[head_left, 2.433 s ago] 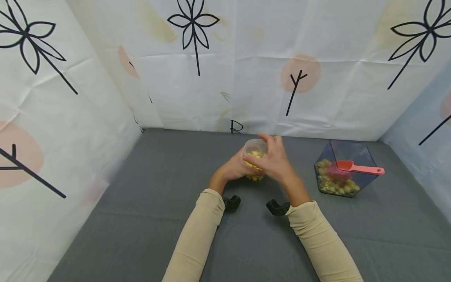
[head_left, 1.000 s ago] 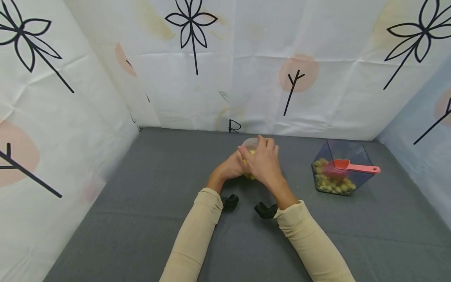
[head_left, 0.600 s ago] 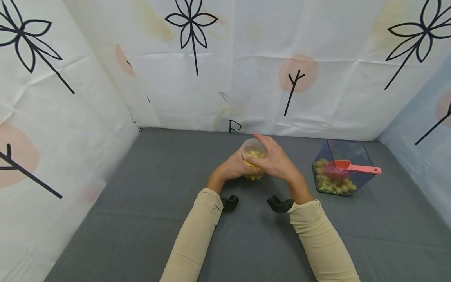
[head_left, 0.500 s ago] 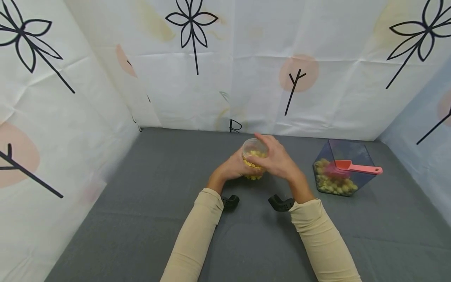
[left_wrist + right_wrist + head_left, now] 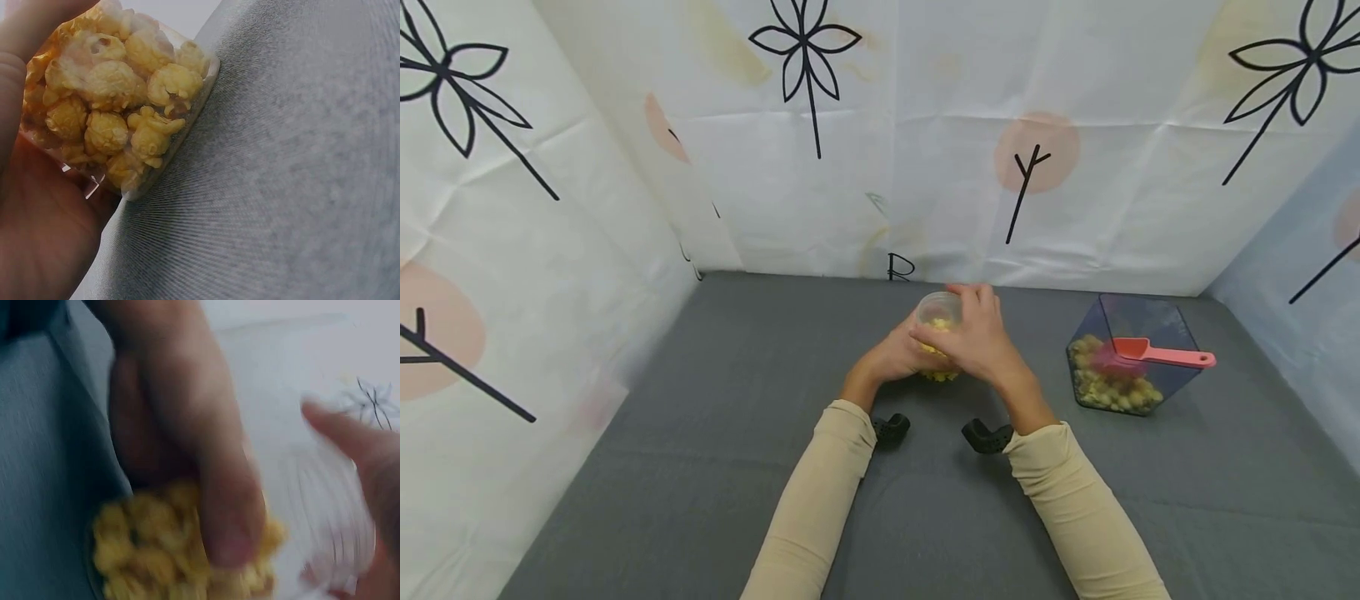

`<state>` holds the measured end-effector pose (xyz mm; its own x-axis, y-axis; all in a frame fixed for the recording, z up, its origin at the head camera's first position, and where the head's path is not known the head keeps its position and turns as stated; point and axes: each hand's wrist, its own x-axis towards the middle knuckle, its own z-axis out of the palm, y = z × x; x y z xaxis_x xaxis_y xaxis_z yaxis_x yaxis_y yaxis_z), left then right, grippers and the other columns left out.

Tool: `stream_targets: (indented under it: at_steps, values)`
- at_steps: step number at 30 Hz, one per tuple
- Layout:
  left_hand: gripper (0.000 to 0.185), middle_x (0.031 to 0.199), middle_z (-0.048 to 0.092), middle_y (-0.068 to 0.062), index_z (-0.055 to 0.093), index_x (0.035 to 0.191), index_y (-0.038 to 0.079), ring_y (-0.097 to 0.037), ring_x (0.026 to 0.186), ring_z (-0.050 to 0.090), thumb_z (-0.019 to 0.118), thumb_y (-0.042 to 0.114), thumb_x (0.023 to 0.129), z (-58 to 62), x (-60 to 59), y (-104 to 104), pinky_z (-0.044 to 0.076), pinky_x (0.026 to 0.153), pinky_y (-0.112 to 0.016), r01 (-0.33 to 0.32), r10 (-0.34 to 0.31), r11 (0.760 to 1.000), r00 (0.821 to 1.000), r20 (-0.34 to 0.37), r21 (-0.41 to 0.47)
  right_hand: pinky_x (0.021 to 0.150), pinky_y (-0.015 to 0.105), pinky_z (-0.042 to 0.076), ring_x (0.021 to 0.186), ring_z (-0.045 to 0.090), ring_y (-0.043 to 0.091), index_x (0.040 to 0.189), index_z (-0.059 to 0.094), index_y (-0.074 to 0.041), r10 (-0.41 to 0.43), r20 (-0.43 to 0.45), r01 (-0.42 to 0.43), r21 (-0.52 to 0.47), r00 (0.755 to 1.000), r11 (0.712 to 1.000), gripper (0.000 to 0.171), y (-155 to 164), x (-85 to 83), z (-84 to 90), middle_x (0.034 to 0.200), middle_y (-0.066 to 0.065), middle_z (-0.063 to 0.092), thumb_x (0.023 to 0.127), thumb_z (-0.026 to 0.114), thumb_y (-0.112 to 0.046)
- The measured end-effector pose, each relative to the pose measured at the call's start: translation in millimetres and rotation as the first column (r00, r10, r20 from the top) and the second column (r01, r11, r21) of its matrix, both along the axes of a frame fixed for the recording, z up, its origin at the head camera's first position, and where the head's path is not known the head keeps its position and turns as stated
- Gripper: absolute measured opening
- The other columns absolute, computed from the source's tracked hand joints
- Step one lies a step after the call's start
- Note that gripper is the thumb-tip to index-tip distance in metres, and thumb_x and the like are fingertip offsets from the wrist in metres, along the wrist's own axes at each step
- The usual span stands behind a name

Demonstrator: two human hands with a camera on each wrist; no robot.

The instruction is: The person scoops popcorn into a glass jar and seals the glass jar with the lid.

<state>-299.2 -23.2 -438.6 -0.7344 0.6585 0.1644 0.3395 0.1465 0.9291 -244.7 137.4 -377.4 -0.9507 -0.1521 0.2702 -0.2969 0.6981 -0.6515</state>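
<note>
So your left hand (image 5: 891, 357) and right hand (image 5: 976, 340) both wrap the clear cup (image 5: 937, 311) of popcorn (image 5: 119, 106) mid-tabletop (image 5: 715, 467) (already well filled), leaving the scoop (image 5: 1157, 354) idle in the bin (image 5: 1131, 312).

A grey cloth (image 5: 700, 467) covers the whole surface across the lower half of the head view, and it fills the right side of the left wrist view (image 5: 300, 187). White creased sheets (image 5: 925, 167) close off the back, left and right edges of the frame, printed with black line flowers (image 5: 805, 50) at upper centre and in both upper corners, and with pale pink discs (image 5: 1037, 150). Lighting is even and soft, with faint shadows on the cloth.
</note>
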Motion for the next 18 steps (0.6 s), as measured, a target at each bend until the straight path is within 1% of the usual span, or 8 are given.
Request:
stream_targets:
  at_steps: [2, 5, 6, 8, 11, 14, 16, 18]
  values:
    - [0.084, 0.135, 0.052, -0.005, 0.032, 0.15, 0.023, -0.02, 0.115, 0.056, 0.082, 0.01, 0.084, -0.2, 0.4, 1, 0.051, 0.097, -0.035, 0.007, -0.008, 1.0, 1.0, 0.022, 0.028, 0.109, 0.06, 0.038, 0.141, 0.033, 0.036, 0.152, 0.045, -0.012, 0.126, -0.006, -0.126, -0.038, 0.992, 0.991, 0.079, 8, -3.1, 0.3, 0.156, 0.015, 0.035, 0.087, 0.08, -0.04]
    - [0.087, 0.134, 0.054, -0.006, 0.03, 0.151, 0.027, -0.02, 0.112, 0.059, 0.082, 0.011, 0.083, -1.1, 0.4, 2, 0.054, 0.094, -0.034, 0.02, -0.022, 0.999, 0.999, 0.036, 0.048, 0.114, 0.062, 0.036, 0.151, 0.029, 0.036, 0.151, 0.049, -0.01, 0.274, -0.053, -0.277, -0.042, 0.96, 0.96, 0.069, 18, -7.0, -1.4, 0.163, 0.013, 0.034, 0.091, 0.078, -0.026]
    - [0.088, 0.134, 0.054, -0.005, 0.029, 0.152, 0.028, -0.02, 0.111, 0.06, 0.082, 0.012, 0.083, -1.6, 0.2, 3, 0.054, 0.093, -0.033, 0.019, -0.021, 0.999, 0.999, 0.037, 0.044, 0.114, 0.061, 0.036, 0.151, 0.031, 0.036, 0.15, 0.051, -0.008, 0.301, -0.067, -0.303, -0.038, 0.951, 0.952, 0.066, 20, -7.7, -1.7, 0.163, 0.013, 0.036, 0.092, 0.077, -0.023]
    - [0.093, 0.136, 0.053, -0.005, 0.024, 0.155, 0.03, -0.019, 0.113, 0.059, 0.082, 0.013, 0.084, -2.2, -0.5, 3, 0.055, 0.093, -0.033, 0.017, -0.018, 0.999, 0.999, 0.032, 0.034, 0.115, 0.06, 0.037, 0.149, 0.034, 0.036, 0.147, 0.053, -0.003, 0.317, -0.078, -0.319, -0.018, 0.945, 0.947, 0.061, 21, -8.1, -1.2, 0.16, 0.015, 0.041, 0.093, 0.076, -0.019]
    - [0.094, 0.137, 0.052, -0.006, 0.023, 0.156, 0.029, -0.02, 0.114, 0.059, 0.082, 0.014, 0.084, -1.2, -0.8, 3, 0.054, 0.093, -0.033, 0.012, -0.013, 1.0, 1.0, 0.024, 0.021, 0.112, 0.06, 0.037, 0.143, 0.036, 0.041, 0.145, 0.054, 0.002, 0.277, -0.096, -0.273, 0.052, 0.956, 0.961, 0.059, 15, -5.1, 1.9, 0.154, 0.021, 0.044, 0.094, 0.075, -0.019]
    - [0.092, 0.142, 0.05, -0.007, 0.022, 0.158, 0.024, -0.022, 0.119, 0.057, 0.08, 0.014, 0.086, 0.2, -0.8, 1, 0.053, 0.097, -0.036, -0.007, 0.007, 1.0, 1.0, -0.011, -0.013, 0.107, 0.06, 0.04, 0.135, 0.037, 0.046, 0.148, 0.05, 0.001, 0.168, -0.115, -0.148, 0.163, 0.979, 0.975, 0.061, 1, 1.7, 3.2, 0.152, 0.025, 0.043, 0.098, 0.07, -0.028]
    - [0.093, 0.147, 0.046, -0.008, 0.019, 0.161, 0.02, -0.023, 0.124, 0.054, 0.077, 0.015, 0.089, -0.1, -0.2, -1, 0.051, 0.101, -0.039, -0.029, 0.027, 0.998, 0.999, -0.032, -0.059, 0.104, 0.058, 0.042, 0.131, 0.038, 0.048, 0.149, 0.048, 0.001, 0.081, -0.137, -0.047, 0.238, 0.987, 0.97, 0.063, -10, 6.6, 1.9, 0.15, 0.026, 0.042, 0.101, 0.065, -0.035]
    - [0.093, 0.152, 0.041, -0.009, 0.015, 0.162, 0.017, -0.024, 0.129, 0.051, 0.075, 0.017, 0.091, -1.5, 1.1, -2, 0.048, 0.104, -0.041, -0.048, 0.043, 0.994, 0.998, -0.047, -0.103, 0.103, 0.058, 0.043, 0.128, 0.041, 0.049, 0.15, 0.046, 0.002, 0.028, -0.161, 0.021, 0.299, 0.987, 0.954, 0.065, -16, 10.3, -0.4, 0.149, 0.028, 0.043, 0.102, 0.062, -0.04]
